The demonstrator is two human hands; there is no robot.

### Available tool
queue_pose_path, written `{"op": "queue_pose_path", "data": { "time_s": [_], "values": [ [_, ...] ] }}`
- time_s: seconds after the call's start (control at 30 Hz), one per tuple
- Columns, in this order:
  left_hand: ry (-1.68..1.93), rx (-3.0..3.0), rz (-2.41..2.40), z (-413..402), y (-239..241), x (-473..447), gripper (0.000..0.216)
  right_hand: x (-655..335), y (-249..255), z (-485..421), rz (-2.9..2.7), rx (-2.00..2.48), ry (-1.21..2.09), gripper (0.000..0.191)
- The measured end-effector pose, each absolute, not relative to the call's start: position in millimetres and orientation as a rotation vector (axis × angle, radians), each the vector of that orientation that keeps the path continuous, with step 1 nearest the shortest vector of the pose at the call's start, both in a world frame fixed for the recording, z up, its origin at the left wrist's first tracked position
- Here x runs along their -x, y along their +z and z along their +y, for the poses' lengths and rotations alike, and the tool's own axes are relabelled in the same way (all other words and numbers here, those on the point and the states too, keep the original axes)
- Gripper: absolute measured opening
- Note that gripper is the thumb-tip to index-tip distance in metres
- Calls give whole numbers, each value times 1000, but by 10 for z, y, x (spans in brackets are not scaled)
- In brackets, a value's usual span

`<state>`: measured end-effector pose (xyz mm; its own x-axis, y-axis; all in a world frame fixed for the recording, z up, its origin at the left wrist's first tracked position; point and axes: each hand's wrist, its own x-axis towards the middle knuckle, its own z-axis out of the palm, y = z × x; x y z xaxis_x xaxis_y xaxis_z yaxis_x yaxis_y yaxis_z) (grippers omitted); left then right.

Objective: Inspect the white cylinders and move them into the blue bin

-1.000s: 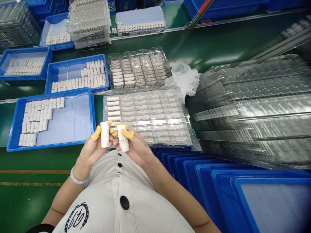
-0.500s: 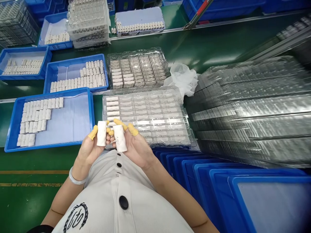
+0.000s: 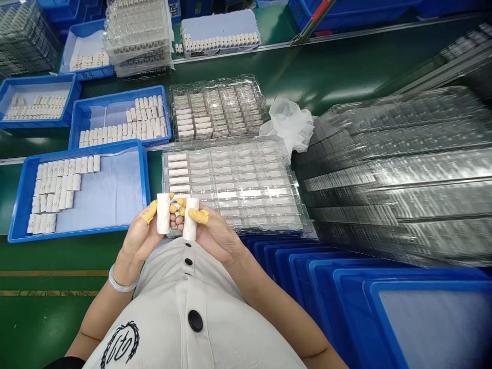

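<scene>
Two white cylindrical pieces are held upright side by side in front of my shirt. My left hand [image 3: 141, 230] is closed on the left white cylinder [image 3: 163, 214], its yellow finger-cotted thumb against the side. My right hand [image 3: 213, 230] grips the right white cylinder [image 3: 190, 220], with a yellow-covered thumb across its front. Just beyond the hands lies a clear plastic tray [image 3: 246, 225] with white pieces in its rows. To the left, a blue bin [image 3: 143, 179] holds several rows of similar cylinders [image 3: 69, 166] with dark marks on some.
Behind are another blue bin [image 3: 168, 115] and a second clear tray [image 3: 219, 107] of pieces. A crumpled white plastic bag [image 3: 291, 125] lies beside them. At right stand tall stacked clear trays [image 3: 403, 174] and nested blue bins [image 3: 346, 287].
The right cylinder has been turned and straightened, so its dark marks no longer show, and my right thumb now lies across it. The left cylinder has shifted slightly right.
</scene>
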<state>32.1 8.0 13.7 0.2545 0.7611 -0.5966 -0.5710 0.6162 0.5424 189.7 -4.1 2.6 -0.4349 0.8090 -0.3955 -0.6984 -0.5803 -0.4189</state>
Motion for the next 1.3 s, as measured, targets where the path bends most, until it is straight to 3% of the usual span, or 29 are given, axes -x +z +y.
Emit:
{"op": "queue_pose_path", "data": {
  "time_s": [0.17, 0.4, 0.57, 0.8, 1.13, 1.3],
  "values": [
    [851, -260, 874, 81, 140, -338, 41, -1876, 10, -42, -250, 755, 2047, 26],
    [911, -156, 983, 95, 110, -315, 31, -1908, 114, 26, -86, 724, 2119, 42],
    [921, -101, 961, 119, 127, -330, 38, -1913, 134, 55, -59, 719, 2116, 40],
    [946, -207, 927, 99, 55, -306, 28, -1904, 52, 53, -73, 726, 2115, 30],
    [907, -184, 918, 108, 36, -327, 32, -1941, -70, 41, -167, 781, 2061, 19],
    [902, -200, 953, 108, 30, -342, 29, -1921, -56, 46, -155, 774, 2052, 24]
  ]
}}
